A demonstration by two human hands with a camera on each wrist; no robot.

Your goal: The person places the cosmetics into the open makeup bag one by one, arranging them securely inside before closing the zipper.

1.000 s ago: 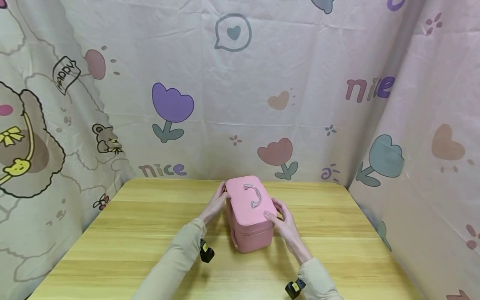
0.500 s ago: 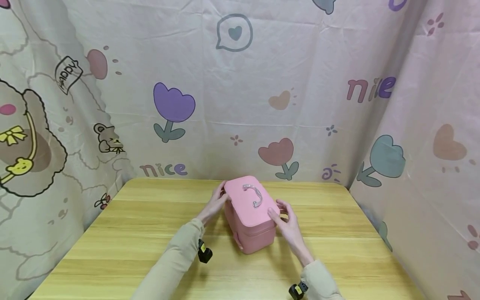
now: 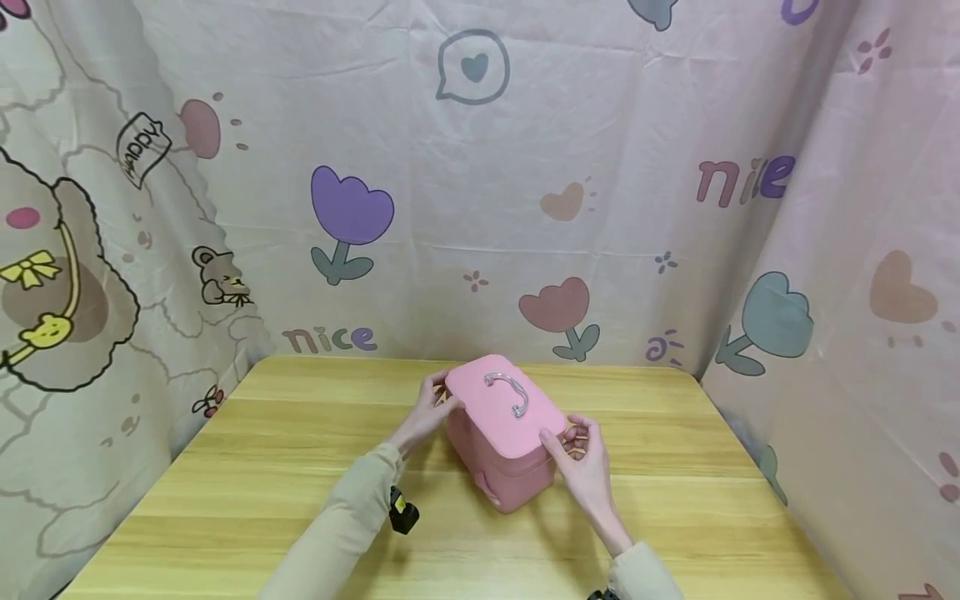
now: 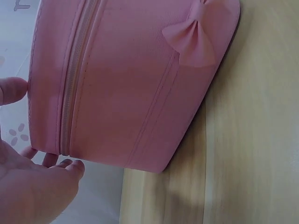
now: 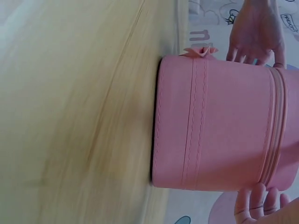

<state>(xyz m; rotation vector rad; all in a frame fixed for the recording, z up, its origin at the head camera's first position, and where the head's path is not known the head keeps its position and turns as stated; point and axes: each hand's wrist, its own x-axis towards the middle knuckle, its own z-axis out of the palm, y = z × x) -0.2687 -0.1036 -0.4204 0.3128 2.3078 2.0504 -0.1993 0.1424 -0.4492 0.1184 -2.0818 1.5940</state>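
A pink vanity case (image 3: 513, 483) stands upright on the wooden table, its lid down and a silver handle (image 3: 519, 390) on top. My left hand (image 3: 420, 421) grips the far left corner, thumb by the lid's edge and fingers round the far side. At the near right corner, my right hand (image 3: 588, 467) holds the case with its thumb on the lid and curled fingers against the side. The left wrist view shows the zipper (image 4: 72, 88) below the lid and a pink bow (image 4: 196, 39) on the long side.
The wooden table (image 3: 300, 492) reaches back to a printed curtain (image 3: 450, 208), which also hangs along both sides. A black wrist camera (image 3: 403, 512) sits by the left sleeve (image 3: 341, 504).
The case has turned counterclockwise as seen from above, its near end swinging right. My right hand has moved right with it, and my left hand has shifted slightly left along its far corner.
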